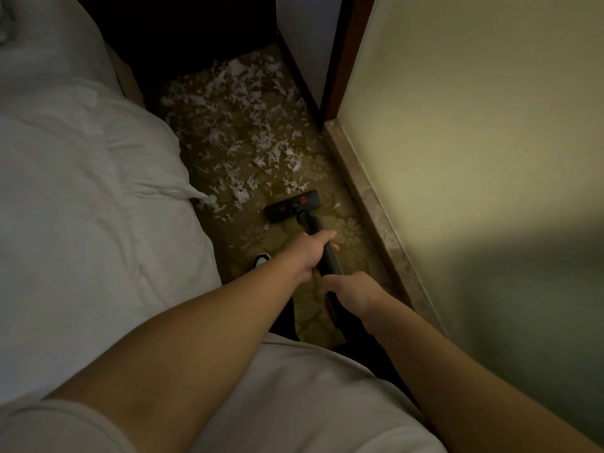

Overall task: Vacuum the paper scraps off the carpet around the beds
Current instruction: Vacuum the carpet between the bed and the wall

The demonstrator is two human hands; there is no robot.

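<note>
White paper scraps [242,125] lie thick on the patterned olive carpet [346,230] in the narrow gap between the bed and the wall. A black vacuum floor head [292,206] with two red marks sits flat on the carpet at the near edge of the scraps. Its black tube [315,228] runs back toward me. My left hand [313,255] grips the tube partway down. Just behind it, my right hand [351,291] grips the tube closer to my body.
A bed with a white duvet [91,197] fills the left side. A pale wall [474,158] with a stone skirting ledge [369,204] bounds the right. Dark wooden furniture [183,37] closes the far end. The toe of my shoe [261,259] shows below my left wrist.
</note>
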